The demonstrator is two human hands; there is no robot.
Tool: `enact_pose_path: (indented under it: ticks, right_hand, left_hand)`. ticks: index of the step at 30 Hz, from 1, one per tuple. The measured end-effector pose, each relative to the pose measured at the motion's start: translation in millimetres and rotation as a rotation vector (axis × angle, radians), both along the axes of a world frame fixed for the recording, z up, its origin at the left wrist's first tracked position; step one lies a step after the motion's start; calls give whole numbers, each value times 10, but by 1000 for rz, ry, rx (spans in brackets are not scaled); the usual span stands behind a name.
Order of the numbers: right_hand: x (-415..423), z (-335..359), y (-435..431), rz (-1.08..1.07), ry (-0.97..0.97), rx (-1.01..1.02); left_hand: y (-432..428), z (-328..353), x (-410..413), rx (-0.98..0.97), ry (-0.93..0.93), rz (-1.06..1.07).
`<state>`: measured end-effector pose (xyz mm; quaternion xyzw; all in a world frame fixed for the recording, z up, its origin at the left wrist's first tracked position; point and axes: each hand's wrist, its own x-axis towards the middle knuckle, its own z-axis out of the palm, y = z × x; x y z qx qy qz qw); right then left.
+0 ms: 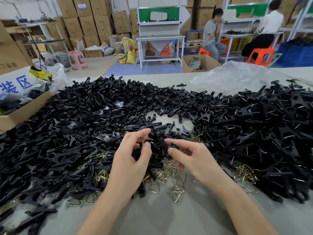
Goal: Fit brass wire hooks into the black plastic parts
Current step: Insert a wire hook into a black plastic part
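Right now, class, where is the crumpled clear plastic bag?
In the head view, the crumpled clear plastic bag lies far right on the grey table, behind the heap of black plastic parts, near an open cardboard box.

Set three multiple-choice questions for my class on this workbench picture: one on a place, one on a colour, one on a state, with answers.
1. Where do the loose brass wire hooks mostly lie?
A in a cardboard box
B on the table, at the near edge of the black plastic parts
C on a shelf

2. What colour is the stool by the boxes at far left?
A pink
B blue
C green

3. What is the left hand doing?
A lying flat
B holding a bag
C pinching a single hook

Answers:
1 B, brass gleams on the table at the heap's near edge.
2 A, its plastic is pink.
3 C, thumb and fingertip close on the wire, while the right hand grips a black part.
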<state>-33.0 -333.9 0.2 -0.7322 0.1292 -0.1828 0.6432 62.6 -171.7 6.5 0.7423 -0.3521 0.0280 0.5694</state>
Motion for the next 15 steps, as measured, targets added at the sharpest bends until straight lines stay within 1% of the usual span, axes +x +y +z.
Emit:
enact_pose_path:
  ticks: [2, 3, 4, 6, 8, 12, 15]
  right_hand:
    - [-1, 30, -32, -24, -52, 92]
    - [-4, 43, -40, -25, -74, 129]
    - [-6, 49, -40, -22, -91, 152]
    - [2, 53, -20, -2, -101, 144]
    - [18, 46, 23, 26, -91, 92]
    - [32, 25, 88, 56, -92, 38]
    - [22, 27, 99, 79, -105, 91]
  left_hand:
    - [0, -14, -7, 112, -179, 54]
    - [-4, -25, -14, 137, -229, 60]
    - [-13, -26, -34, 140, -226, 47]
    - [-44, -16, -88, 82, -87, -37]
    - [-73, -23, -126, 37, 34, -114]
    - [-94, -25, -147, -27, 193, -113]
    - [-101, 5, -134, -105, 308, -106]
